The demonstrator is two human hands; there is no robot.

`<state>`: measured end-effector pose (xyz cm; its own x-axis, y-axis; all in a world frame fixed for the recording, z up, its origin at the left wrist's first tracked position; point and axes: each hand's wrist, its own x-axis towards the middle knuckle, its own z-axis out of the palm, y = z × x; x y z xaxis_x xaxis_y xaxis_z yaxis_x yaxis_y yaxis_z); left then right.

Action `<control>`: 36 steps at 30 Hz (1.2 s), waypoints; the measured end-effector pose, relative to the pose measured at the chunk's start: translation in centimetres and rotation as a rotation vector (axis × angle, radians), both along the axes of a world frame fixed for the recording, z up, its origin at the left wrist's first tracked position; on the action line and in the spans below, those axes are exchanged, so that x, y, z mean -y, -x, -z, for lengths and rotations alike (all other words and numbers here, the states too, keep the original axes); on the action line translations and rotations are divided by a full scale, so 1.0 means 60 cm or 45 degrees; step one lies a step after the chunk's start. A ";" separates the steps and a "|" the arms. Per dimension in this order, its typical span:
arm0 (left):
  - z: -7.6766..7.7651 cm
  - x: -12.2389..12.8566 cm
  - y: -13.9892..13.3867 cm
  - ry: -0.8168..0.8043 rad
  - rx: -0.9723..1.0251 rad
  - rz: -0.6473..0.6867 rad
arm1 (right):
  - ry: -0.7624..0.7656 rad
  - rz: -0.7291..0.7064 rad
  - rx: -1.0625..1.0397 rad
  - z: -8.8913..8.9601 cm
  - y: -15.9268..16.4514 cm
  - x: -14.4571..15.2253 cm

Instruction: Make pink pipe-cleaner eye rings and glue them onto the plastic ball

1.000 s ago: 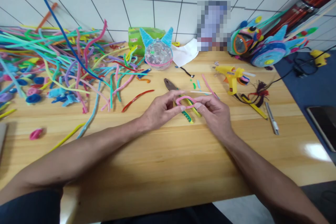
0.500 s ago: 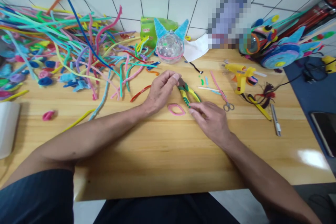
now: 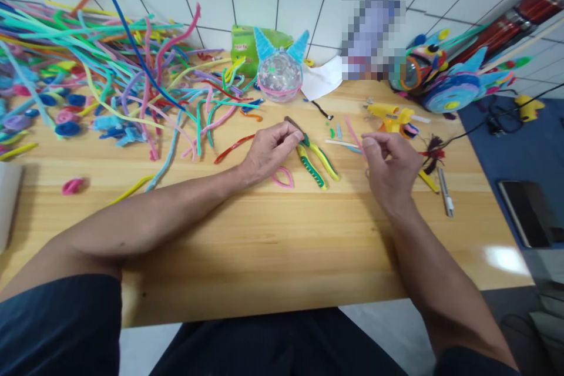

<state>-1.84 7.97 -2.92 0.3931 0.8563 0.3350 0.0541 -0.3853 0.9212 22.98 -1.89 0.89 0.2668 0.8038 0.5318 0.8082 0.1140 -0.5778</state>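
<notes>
A pair of pliers (image 3: 314, 169) with green and yellow handles lies at the middle of the table, handles spread. My left hand (image 3: 273, 150) has its fingers and thumb closed at the dark head of these pliers. Part of a pink pipe-cleaner loop (image 3: 284, 179) shows just below that hand. To the right, my right hand (image 3: 392, 167) is pinched over the lower end of a straight pink pipe cleaner (image 3: 353, 132). Its fingers hide what, if anything, lies between them. Short white and blue pieces (image 3: 341, 143) lie between the hands.
Many coloured pipe cleaners (image 3: 110, 64) are heaped at the back left. A clear ball with blue ears (image 3: 280, 76) stands against the tiled wall. A yellow glue gun (image 3: 390, 116), a craft knife (image 3: 446, 194) and a decorated fish-like figure (image 3: 453, 91) are on the right.
My right hand has left the pliers' handle and moved right to the straight pink pipe cleaner. The handles are spread wider. My left hand stays by the pliers' head; the view has shifted slightly.
</notes>
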 end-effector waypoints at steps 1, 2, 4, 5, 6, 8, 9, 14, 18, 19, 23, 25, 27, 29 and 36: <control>-0.002 0.003 0.001 -0.027 -0.037 0.035 | -0.036 0.039 -0.063 -0.003 -0.006 -0.003; -0.004 0.006 0.002 -0.053 -0.070 0.079 | -0.065 0.068 -0.128 -0.005 -0.012 -0.005; -0.009 0.012 0.004 -0.097 -0.117 0.143 | -0.098 0.101 -0.239 -0.006 -0.020 -0.010; -0.010 0.013 0.005 -0.100 -0.126 0.150 | -0.099 0.109 -0.273 -0.005 -0.024 -0.012; -0.011 0.014 0.005 -0.090 -0.126 0.143 | -0.088 0.121 -0.286 -0.004 -0.028 -0.014; -0.011 0.012 0.005 -0.040 -0.101 0.106 | -0.034 0.153 -0.235 0.000 -0.038 -0.018; -0.010 0.011 0.004 -0.010 -0.081 0.087 | 0.010 0.174 -0.177 0.001 -0.044 -0.021; -0.006 0.005 0.004 0.076 -0.039 0.072 | 0.470 0.245 0.297 0.005 -0.073 -0.027; -0.008 0.004 0.006 0.076 -0.041 0.077 | 0.841 0.302 0.635 0.003 -0.066 -0.020; -0.008 0.004 0.005 0.077 -0.037 0.074 | 0.895 0.307 0.693 0.003 -0.061 -0.019; -0.004 0.003 0.002 0.104 -0.041 0.084 | 0.978 0.318 0.830 0.002 -0.051 -0.019; -0.003 0.002 0.000 0.097 -0.025 0.077 | 0.929 0.336 0.830 -0.004 -0.052 -0.021; -0.005 0.001 -0.001 0.081 0.030 0.052 | 0.803 0.351 0.777 -0.017 -0.050 -0.018; -0.012 0.000 -0.002 0.105 0.133 0.028 | 0.645 0.316 0.703 -0.032 -0.041 -0.011; -0.056 0.002 -0.011 0.467 0.598 0.188 | 0.271 -0.165 0.509 -0.054 0.035 0.040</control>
